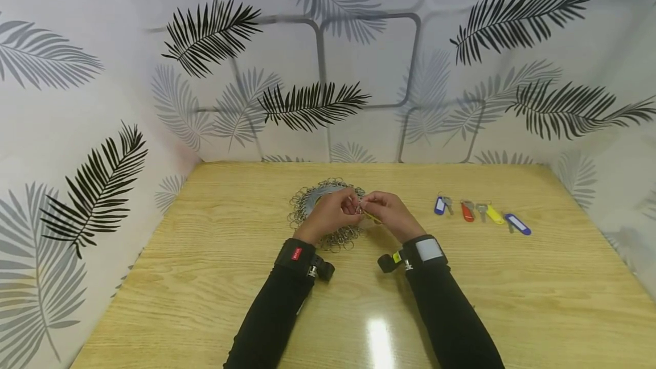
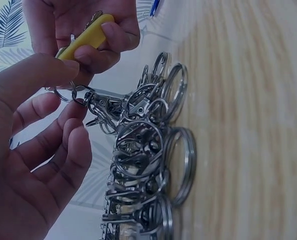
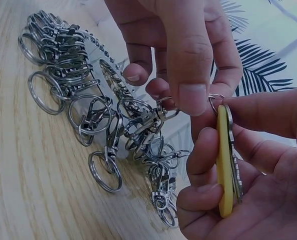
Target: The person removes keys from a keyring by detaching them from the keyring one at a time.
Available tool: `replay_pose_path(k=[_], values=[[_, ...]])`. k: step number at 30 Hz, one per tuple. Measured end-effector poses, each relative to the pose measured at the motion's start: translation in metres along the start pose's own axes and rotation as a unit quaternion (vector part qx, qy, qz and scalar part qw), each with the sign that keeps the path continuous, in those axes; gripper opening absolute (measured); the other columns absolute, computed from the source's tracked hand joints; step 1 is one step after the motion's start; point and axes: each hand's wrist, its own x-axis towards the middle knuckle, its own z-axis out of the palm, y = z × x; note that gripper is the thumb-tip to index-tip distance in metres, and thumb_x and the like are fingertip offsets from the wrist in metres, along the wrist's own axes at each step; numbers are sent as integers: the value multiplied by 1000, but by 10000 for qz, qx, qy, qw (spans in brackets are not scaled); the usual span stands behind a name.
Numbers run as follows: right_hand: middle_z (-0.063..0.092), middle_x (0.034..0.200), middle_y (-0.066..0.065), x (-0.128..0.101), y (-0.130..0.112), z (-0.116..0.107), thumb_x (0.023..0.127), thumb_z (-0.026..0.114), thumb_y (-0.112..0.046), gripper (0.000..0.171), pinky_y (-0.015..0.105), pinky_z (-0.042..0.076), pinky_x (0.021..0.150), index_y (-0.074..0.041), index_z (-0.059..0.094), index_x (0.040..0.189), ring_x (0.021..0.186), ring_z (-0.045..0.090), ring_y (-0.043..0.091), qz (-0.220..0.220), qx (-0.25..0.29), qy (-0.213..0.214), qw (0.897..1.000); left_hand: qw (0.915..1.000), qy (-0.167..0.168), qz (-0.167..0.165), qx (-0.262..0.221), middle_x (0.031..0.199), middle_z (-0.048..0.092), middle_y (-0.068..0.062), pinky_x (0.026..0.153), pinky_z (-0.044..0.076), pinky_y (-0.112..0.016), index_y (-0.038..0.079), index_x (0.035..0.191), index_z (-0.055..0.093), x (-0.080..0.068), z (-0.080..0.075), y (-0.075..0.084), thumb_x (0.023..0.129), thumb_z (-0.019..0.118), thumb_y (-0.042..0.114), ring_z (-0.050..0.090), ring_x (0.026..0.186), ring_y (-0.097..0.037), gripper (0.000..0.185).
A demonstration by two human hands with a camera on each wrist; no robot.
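In the head view my left hand [image 1: 330, 215] and right hand [image 1: 390, 214] meet over a round grey metal disc [image 1: 314, 195] hung with several swivel clips and split rings [image 1: 340, 238]. My right fingers hold a yellow key tag [image 3: 223, 165] with a metal key [image 3: 236, 175] lying against it. Beside the tag's end, my left thumb and finger pinch a small split ring [image 2: 62, 94]. That ring appears linked to a swivel clip [image 2: 101, 101] of the disc. Fingertips hide part of the join.
To the right on the wooden table [image 1: 205, 266] lie a blue tag [image 1: 439, 205], a red tag [image 1: 467, 212], a second yellow tag [image 1: 494, 214] and another blue tag [image 1: 518, 224], with keys by them. A leaf-patterned wall covering [image 1: 359, 130] stands behind the table.
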Motion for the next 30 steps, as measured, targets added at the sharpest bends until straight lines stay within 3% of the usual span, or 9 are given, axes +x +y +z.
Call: replay_pose_path(k=[6,18,22,25,30], values=[[60,106,10,1,-1,1,99,56,-15,20,32,44,82,2,63,107,95,52,18,-66,-51,62,9999,10000,17,62,36,80,59,1,64,48,-28,8,95,58,0,0,-2,84,77,14,58,74,-12,23],[64,103,13,3,-2,8,97,58,-10,16,29,44,73,4,65,101,87,54,16,-28,-372,601,9975,9998,1,141,145,83,60,1,67,49,-28,11,96,59,1,0,0,84,76,12,58,77,-11,22],[64,102,13,2,-3,8,97,59,-12,16,29,44,72,3,66,100,85,55,18,-87,-540,607,9967,9998,-116,-97,-101,88,61,0,69,50,-28,11,102,59,0,-1,0,86,75,15,59,79,-12,22],[65,101,13,1,-4,6,98,59,-13,17,37,47,78,2,65,102,89,58,22,-129,-527,522,9972,9988,-199,-347,-293,92,62,-1,70,51,-30,12,105,61,-1,-2,0,91,70,22,60,83,-13,19],[65,101,14,-1,-7,2,98,58,-13,17,47,46,85,2,65,105,96,59,31,-230,-534,338,9977,9979,-246,-572,-195,98,63,1,74,51,-31,15,108,68,-2,-3,-1,96,63,28,59,88,-14,19]])
